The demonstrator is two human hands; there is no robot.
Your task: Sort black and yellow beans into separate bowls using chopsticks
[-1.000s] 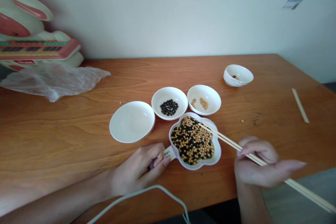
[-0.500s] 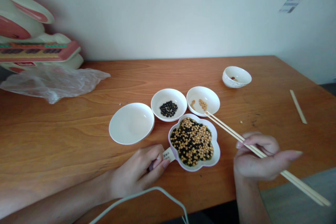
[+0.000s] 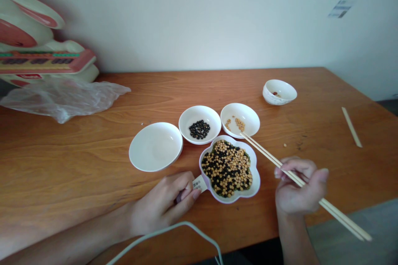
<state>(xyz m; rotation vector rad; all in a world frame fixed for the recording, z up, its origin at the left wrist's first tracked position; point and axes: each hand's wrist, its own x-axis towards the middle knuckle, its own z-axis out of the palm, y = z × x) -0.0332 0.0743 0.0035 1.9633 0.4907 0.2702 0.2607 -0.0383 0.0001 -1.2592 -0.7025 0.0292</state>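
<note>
Pale wooden chopsticks (image 3: 280, 163) angle over a flower-shaped white dish (image 3: 255, 182) heaped with mixed black and yellow beans (image 3: 226, 167).

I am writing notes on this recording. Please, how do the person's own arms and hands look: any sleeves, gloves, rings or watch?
Both forearms are bare as far as the picture shows; no sleeve is in view. The left hand and the right hand wear no gloves, and no ring, watch or bracelet can be seen. The fingernails are short and look unpainted.
</note>
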